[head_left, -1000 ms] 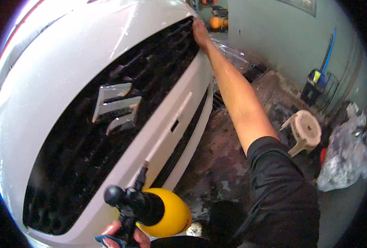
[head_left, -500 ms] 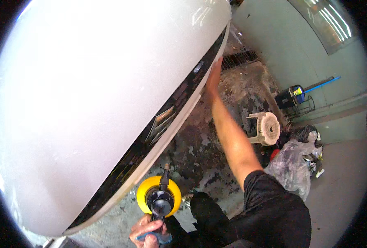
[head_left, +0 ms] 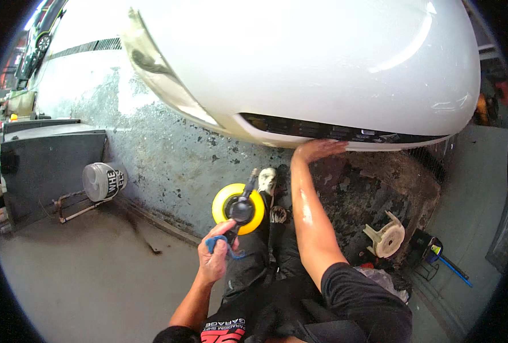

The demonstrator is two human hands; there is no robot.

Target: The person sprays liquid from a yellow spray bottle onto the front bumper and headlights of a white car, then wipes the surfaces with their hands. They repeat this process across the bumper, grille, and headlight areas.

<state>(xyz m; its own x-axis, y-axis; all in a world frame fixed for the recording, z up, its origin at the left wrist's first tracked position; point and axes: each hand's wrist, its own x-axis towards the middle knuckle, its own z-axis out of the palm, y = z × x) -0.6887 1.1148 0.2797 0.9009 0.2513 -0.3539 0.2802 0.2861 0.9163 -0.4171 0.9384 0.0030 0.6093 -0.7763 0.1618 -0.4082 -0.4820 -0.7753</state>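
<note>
My left hand point(head_left: 214, 248) is wrapped around the handle of a black polisher point(head_left: 242, 211) with a round yellow pad point(head_left: 222, 200). A scrap of blue cloth point(head_left: 214, 243) is bunched in the same hand. The tool hangs over my legs, apart from the car. My right hand point(head_left: 321, 150) reaches forward with its fingers stretched out, against the lower edge of the dark grille point(head_left: 299, 127) on the white car's front point(head_left: 322, 63). At the left end of that front sits the headlight point(head_left: 156, 68).
A white bucket point(head_left: 96, 182) lies beside a grey cabinet point(head_left: 54, 166) at left. To the right, a pale plastic stool point(head_left: 390, 240) is tipped on its side near a dark bin point(head_left: 421, 246) and a blue stick point(head_left: 455, 270). Worn paint patches the floor point(head_left: 168, 148).
The view has swung left, bringing the headlight, bucket and cabinet into sight. My right hand stays along the grille's lower edge. My left hand still holds the polisher.
</note>
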